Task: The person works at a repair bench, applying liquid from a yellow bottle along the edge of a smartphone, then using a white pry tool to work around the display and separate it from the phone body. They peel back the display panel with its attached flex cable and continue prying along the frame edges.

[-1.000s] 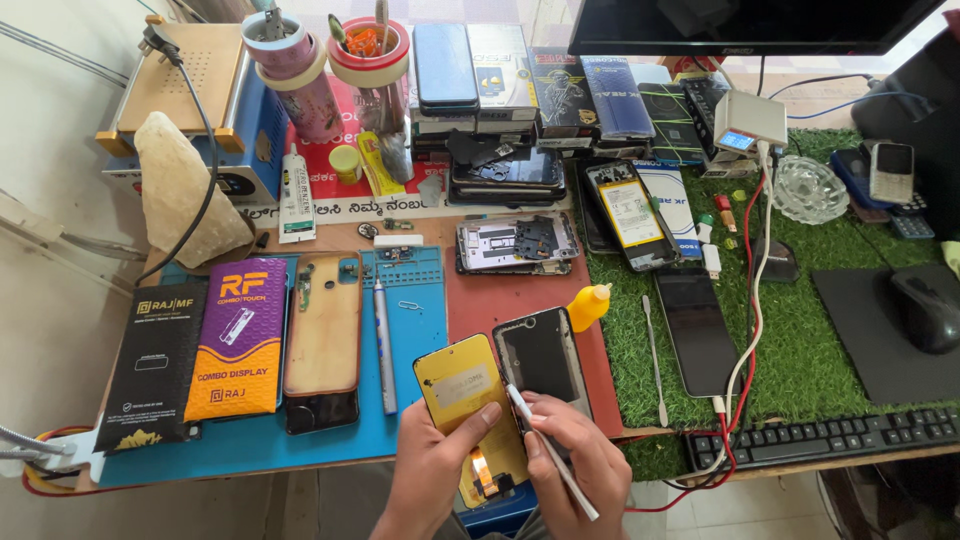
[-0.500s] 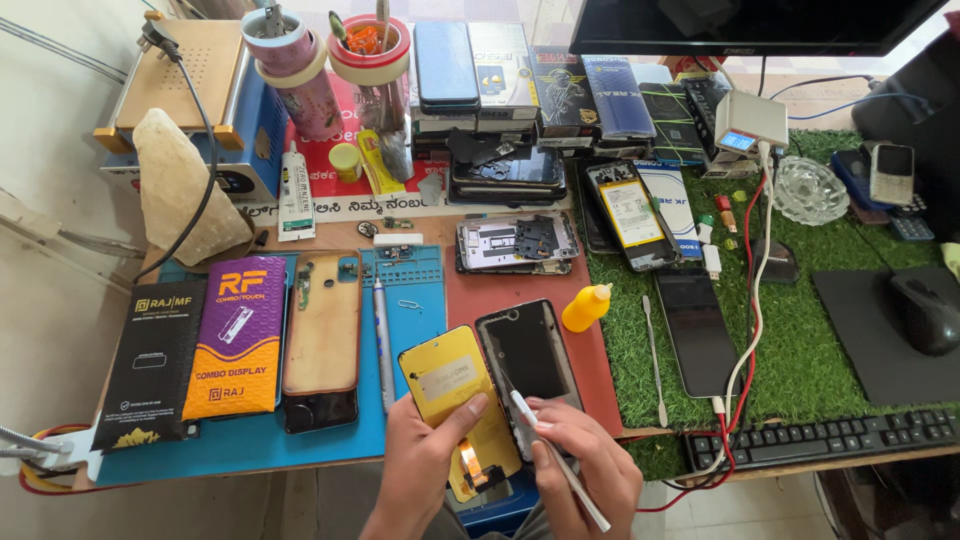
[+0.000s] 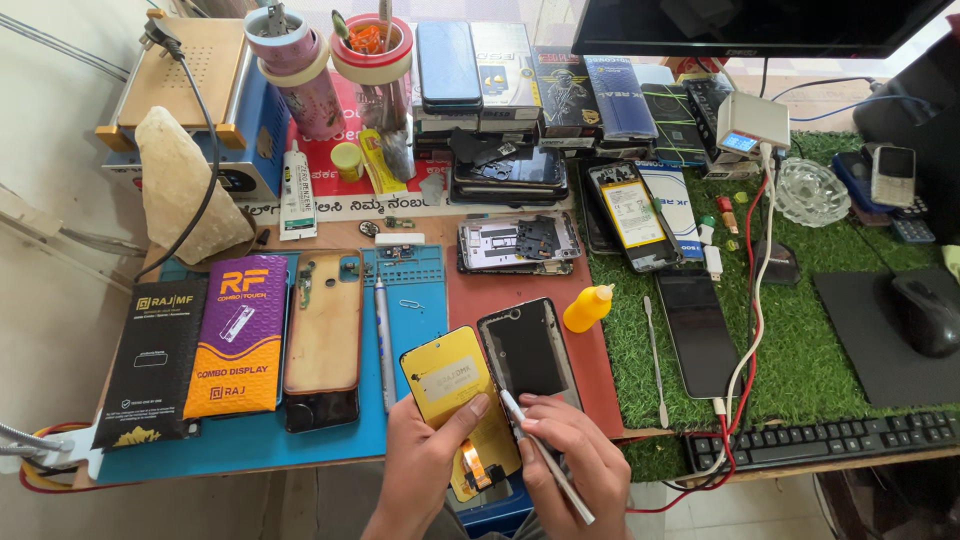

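Swung yellow panel [image 3: 455,385] and black frame [image 3: 527,350] upright since before; left hand [image 3: 425,470] fingers gripped panel, right hand [image 3: 570,450] fingers pinched white tool [image 3: 545,458].

At the counter's [image 3: 660,445] near edge, the left hand [image 3: 425,470] and right hand [image 3: 570,465] lie side by side under a display panel [image 3: 460,395] and a phone frame [image 3: 527,350]. A small bottle [image 3: 586,308] stands just right of the frame; two boxes [image 3: 200,345] lie far left, a keyboard [image 3: 820,442] right
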The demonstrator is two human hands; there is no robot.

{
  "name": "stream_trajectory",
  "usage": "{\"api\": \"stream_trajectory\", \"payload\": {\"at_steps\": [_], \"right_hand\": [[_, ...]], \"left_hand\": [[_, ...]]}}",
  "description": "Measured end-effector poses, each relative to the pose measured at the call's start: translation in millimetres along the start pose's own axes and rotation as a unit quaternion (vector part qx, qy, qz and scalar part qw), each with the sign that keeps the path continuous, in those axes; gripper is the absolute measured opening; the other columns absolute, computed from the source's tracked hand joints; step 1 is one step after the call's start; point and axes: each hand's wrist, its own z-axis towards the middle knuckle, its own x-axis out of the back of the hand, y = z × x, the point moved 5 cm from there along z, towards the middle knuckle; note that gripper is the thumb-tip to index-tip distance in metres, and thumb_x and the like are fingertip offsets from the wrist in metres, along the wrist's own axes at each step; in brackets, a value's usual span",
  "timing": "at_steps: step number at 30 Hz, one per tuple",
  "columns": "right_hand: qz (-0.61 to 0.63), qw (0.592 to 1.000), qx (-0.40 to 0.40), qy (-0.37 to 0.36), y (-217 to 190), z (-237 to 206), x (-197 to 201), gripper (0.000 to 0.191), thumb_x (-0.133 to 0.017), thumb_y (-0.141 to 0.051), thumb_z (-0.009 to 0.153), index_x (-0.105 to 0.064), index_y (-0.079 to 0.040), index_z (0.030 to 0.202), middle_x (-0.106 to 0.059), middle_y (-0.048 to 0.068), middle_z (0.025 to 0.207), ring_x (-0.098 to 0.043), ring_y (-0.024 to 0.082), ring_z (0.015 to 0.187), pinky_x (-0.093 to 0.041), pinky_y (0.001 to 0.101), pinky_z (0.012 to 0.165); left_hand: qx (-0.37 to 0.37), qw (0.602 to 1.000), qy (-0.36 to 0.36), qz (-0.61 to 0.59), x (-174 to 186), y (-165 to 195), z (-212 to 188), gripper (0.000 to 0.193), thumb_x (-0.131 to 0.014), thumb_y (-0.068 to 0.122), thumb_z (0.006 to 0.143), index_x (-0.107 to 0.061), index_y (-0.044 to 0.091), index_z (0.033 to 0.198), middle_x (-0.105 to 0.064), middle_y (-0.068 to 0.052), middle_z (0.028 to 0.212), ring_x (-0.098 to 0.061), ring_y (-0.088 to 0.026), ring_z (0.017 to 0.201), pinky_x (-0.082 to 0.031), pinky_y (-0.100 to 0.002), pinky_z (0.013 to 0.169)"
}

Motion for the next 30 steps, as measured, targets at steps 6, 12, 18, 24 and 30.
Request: {"api": "stream_trajectory", "payload": {"at_steps": [6, 12, 18, 24, 30], "right_hand": [[-0.011, 1.0, 0.01, -0.003, 2.1, -1.6, -1.3, 0.022, -0.07, 0.005, 0.084, -0.067, 0.002, 0.106, -0.076, 0.018, 0.103, -0.077, 0.036, 0.108, -0.059, 0.044, 0.098], [-0.016, 1.0, 0.02, -0.004, 4.3, -2.4, -3.9, 0.024, -0.07, 0.006, 0.085, -0.066, 0.002, 0.109, -0.075, 0.017, 0.104, -0.077, 0.035, 0.109, -0.06, 0.0433, 0.097], [-0.04, 0.999, 0.035, -0.011, 4.2, -1.8, -4.5, 0.025, -0.07, 0.005, 0.085, -0.066, 0.001, 0.109, -0.074, 0.018, 0.107, -0.076, 0.033, 0.108, -0.059, 0.0409, 0.096], [-0.004, 1.0, 0.017, 0.009, 1.1, -2.6, -3.1, 0.022, -0.069, 0.006, 0.086, -0.066, 0.001, 0.108, -0.075, 0.018, 0.106, -0.078, 0.033, 0.107, -0.06, 0.0405, 0.096], [0.003, 1.0, 0.008, 0.005, -2.4, -0.3, 0.4, 0.02, -0.069, 0.005, 0.086, -0.066, 0.002, 0.105, -0.075, 0.018, 0.104, -0.078, 0.034, 0.106, -0.06, 0.0422, 0.097]], "left_hand": [[0.016, 1.0, 0.006, 0.008, -0.9, 0.5, -1.2, 0.026, -0.071, 0.002, 0.087, -0.072, -0.008, 0.111, -0.08, -0.015, 0.101, -0.077, -0.018, 0.086, -0.062, -0.032, 0.075], [0.016, 1.0, 0.008, 0.009, -0.7, -0.9, -1.2, 0.026, -0.072, 0.002, 0.087, -0.072, -0.008, 0.111, -0.08, -0.015, 0.1, -0.076, -0.018, 0.086, -0.063, -0.032, 0.076], [0.024, 1.0, 0.003, -0.009, -3.4, -5.1, -3.0, 0.026, -0.072, 0.002, 0.086, -0.072, -0.007, 0.111, -0.08, -0.014, 0.101, -0.076, -0.017, 0.086, -0.061, -0.031, 0.076], [0.003, 1.0, 0.009, -0.008, -0.5, -1.7, -1.5, 0.026, -0.072, 0.001, 0.086, -0.073, -0.007, 0.11, -0.08, -0.014, 0.101, -0.076, -0.017, 0.086, -0.061, -0.031, 0.076], [-0.002, 1.0, 0.009, -0.017, 2.2, 0.8, 0.9, 0.026, -0.072, 0.0, 0.086, -0.072, -0.008, 0.111, -0.08, -0.015, 0.102, -0.076, -0.018, 0.087, -0.062, -0.032, 0.076]]}}
